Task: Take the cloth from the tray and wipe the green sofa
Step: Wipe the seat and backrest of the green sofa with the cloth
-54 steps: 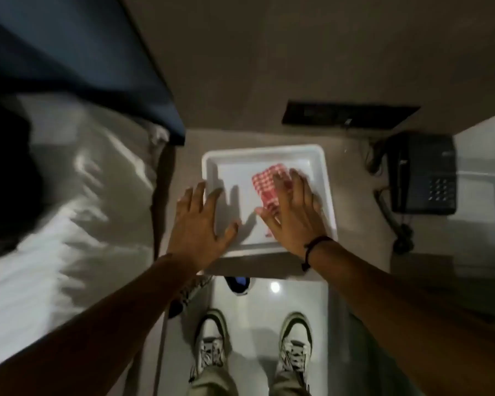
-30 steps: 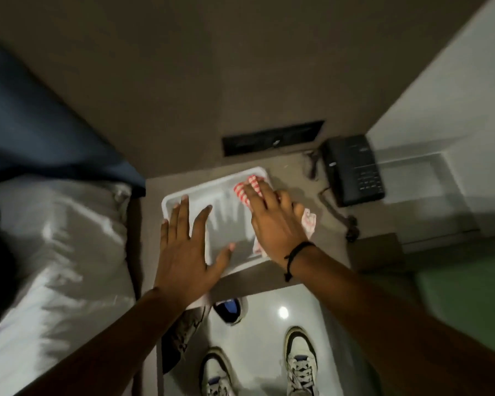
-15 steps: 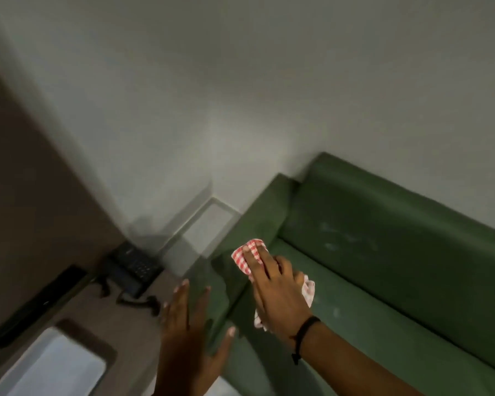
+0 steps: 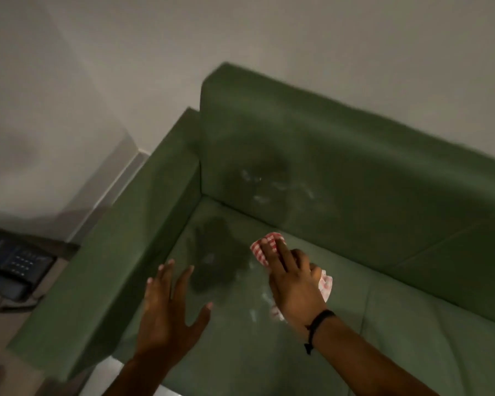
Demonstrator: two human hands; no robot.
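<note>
two hands: both hover over the green sofa (image 4: 355, 178) seat.
cloth (image 4: 265, 245): red-checked, pinned under the right hand (image 4: 293, 284), near the backrest.
right hand: palm down, fingers flat, grasping the cloth.
left hand (image 4: 166, 307): released, fingers spread, holding nothing.
wiping well: press flat, sweep across the pale marks (image 4: 257, 307) beside it.

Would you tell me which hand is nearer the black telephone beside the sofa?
Left. The left hand hovers open by the armrest, towards the black telephone; the right hand presses the checked cloth farther away.
</note>
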